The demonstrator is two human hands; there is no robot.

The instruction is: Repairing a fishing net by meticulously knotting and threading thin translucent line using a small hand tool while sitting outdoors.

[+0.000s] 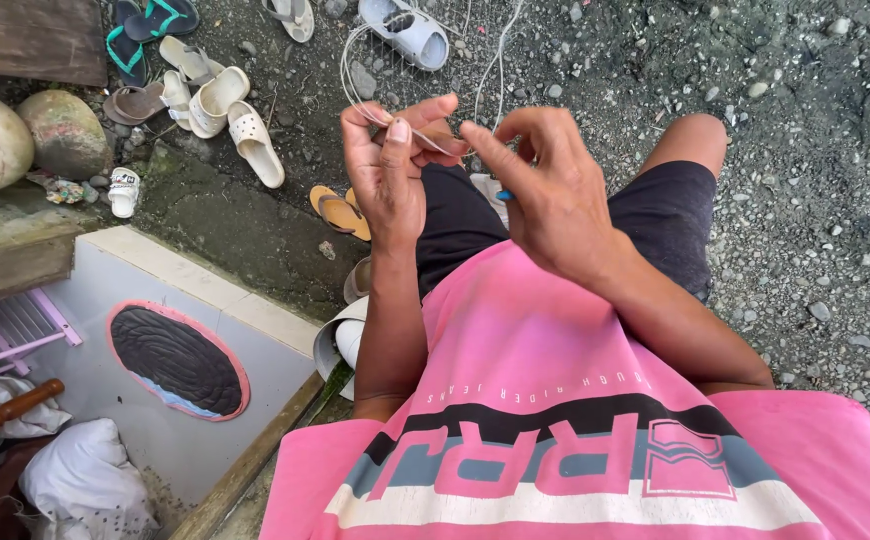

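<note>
grip: thin white line (425, 138) pinched by left hand (387, 175) and right hand (545, 190)
feel: probably light, limp, slippery; best pinched near fingertips

From my remote seat the scene is evenly daylit, soft and overcast, with no hard shadows on the grey gravel ground (805, 150). The bright pink printed shirt (555, 380) sits close to the lens, slightly soft. Straight edges bow outward near the corners; no glare.
</note>
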